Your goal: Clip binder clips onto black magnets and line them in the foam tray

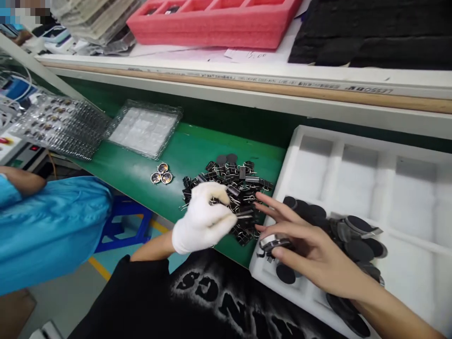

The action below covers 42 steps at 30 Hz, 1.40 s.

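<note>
A heap of small black binder clips (235,186) lies on the green bench. My left hand (203,219), in a white glove, rests on the heap's near side and pinches one clip between fingers and thumb. My right hand (303,245), bare, hovers just right of the heap over the white foam tray (356,141); its thumb and fingers hold a flat round metal part (273,243). Several dark round discs (353,238) lie in the tray's near compartment under and beside that hand.
Three small shiny round parts (161,174) lie left of the heap. Clear plastic blister trays (144,127) (58,125) sit further left. A raised shelf behind carries a pink foam tray (212,21) and black foam (374,33). A person in a blue sleeve (49,226) sits at left.
</note>
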Tool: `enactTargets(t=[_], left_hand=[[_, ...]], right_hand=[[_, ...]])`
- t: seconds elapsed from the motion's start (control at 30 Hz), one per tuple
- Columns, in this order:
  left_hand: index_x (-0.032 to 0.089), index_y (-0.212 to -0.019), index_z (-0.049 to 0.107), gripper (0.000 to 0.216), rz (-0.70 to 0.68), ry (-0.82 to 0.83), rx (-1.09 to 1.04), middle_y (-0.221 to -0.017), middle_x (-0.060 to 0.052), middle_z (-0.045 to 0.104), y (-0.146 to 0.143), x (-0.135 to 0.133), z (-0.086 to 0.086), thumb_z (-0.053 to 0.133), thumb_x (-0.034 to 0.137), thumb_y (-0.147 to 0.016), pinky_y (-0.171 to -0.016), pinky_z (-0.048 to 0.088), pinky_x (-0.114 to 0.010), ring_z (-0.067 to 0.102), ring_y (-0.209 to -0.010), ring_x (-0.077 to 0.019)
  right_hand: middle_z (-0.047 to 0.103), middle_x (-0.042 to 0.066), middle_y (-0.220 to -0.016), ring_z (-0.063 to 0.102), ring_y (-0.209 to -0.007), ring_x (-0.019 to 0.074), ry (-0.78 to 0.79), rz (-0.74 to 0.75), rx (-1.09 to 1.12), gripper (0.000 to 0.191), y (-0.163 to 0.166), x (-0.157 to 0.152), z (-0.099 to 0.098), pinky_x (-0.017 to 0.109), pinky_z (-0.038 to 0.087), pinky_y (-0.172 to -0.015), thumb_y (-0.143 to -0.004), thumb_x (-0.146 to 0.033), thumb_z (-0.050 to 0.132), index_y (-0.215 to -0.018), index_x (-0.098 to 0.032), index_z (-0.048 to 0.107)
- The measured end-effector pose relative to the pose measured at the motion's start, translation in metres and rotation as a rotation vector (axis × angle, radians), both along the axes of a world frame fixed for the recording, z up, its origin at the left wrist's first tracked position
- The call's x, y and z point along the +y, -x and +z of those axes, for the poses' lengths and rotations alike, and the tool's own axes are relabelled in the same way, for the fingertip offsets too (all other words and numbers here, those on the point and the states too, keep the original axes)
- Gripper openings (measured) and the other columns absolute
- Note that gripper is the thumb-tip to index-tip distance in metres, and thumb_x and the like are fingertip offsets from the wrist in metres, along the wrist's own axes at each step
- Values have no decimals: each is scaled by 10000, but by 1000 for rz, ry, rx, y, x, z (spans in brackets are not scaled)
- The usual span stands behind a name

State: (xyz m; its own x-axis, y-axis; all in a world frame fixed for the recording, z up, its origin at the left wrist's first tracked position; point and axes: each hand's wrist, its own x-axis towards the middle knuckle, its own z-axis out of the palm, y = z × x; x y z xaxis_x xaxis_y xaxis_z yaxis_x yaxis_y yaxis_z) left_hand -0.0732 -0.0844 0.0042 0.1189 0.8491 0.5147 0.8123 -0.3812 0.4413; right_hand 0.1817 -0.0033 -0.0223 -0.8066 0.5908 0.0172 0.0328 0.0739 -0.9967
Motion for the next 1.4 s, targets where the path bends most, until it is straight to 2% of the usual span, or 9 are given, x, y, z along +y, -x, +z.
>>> enactTargets(t=[0.2, 0.3, 0.4, 0.57, 0.87, 1.0, 1.1, 1.2, 1.4], left_hand=[[281, -1182, 704, 469, 10, -135, 80, -1249, -104, 663, 4, -38, -38, 577, 672, -956, -1102, 476, -508, 590, -1332, -331], [338, -1511, 523, 1032, 79, -96, 218, -1691, -155, 310, 49, -71, -69, 664, 943, -686, -1236, 294, -687, 249, -1583, -516], [360, -1605, 403, 1267, 26, 52, 387, -1769, -176, 77, 78, -90, -101, 789, 926, -540, -1230, 214, -764, 101, -1599, -585], [241, -1536, 539, 1107, 102, 251, 480, -1677, -267, 288, 69, -70, -123, 809, 827, -636, -1191, 185, -801, 127, -1581, -602], [182, -1556, 499, 1129, 204, 393, 449, -1655, -299, 339, 36, -23, -117, 766, 828, -669, -1206, 133, -783, 165, -1585, -568], [177, -1424, 570, 1106, 212, 148, 353, -1518, -269, 502, 46, -27, -108, 767, 843, -565, -1211, 213, -726, 348, -1515, -528], [204, -1183, 664, 682, 187, -113, 249, -1207, -161, 682, 46, -14, -78, 709, 691, -707, -1098, 421, -557, 617, -1247, -378], [214, -923, 676, 217, -17, 99, 140, -878, -41, 708, 25, 21, -35, 611, 410, -855, -856, 483, -364, 664, -849, -199], [198, -601, 410, 413, -296, 471, -67, -558, 63, 403, -24, 86, 15, 640, 468, -814, -561, 290, -261, 363, -552, -86]], right_hand=[[804, 94, -1188, 636, -1367, 329, -9, 52, 14, 144, 3, -1, 0, 381, 605, -1046, -977, -355, 738, -1065, -315, 844], [819, 86, -1058, 662, -1333, 319, 44, -21, 5, 132, -21, 6, -4, 307, 636, -932, -977, -363, 736, -1038, -327, 848], [816, 79, -1018, 757, -1144, 292, 113, -119, 12, 137, -42, 12, -13, 287, 647, -844, -979, -383, 737, -1047, -333, 845], [807, 86, -1036, 775, -923, 249, 221, -158, 32, 197, -43, 17, -27, 318, 632, -831, -968, -447, 749, -1031, -284, 840], [800, 96, -1059, 728, -876, 234, 358, -226, -12, 351, -27, 17, -27, 372, 587, -871, -866, -548, 837, -1037, -242, 821], [789, 106, -1111, 703, -869, 220, 342, -184, -20, 348, -27, 20, -21, 372, 582, -862, -900, -550, 803, -1039, -231, 813], [765, 110, -1167, 695, -895, 221, 278, -84, -17, 330, -22, 25, -9, 356, 583, -828, -918, -535, 785, -1033, -228, 821], [761, 86, -1057, 694, -924, 223, 167, 4, 0, 288, -12, 30, 8, 336, 572, -839, -924, -508, 785, -1005, -234, 822], [727, 63, -921, 681, -851, 213, -5, -39, 108, 251, -11, 44, 26, 313, 550, -767, -970, -476, 733, -958, -233, 794]])
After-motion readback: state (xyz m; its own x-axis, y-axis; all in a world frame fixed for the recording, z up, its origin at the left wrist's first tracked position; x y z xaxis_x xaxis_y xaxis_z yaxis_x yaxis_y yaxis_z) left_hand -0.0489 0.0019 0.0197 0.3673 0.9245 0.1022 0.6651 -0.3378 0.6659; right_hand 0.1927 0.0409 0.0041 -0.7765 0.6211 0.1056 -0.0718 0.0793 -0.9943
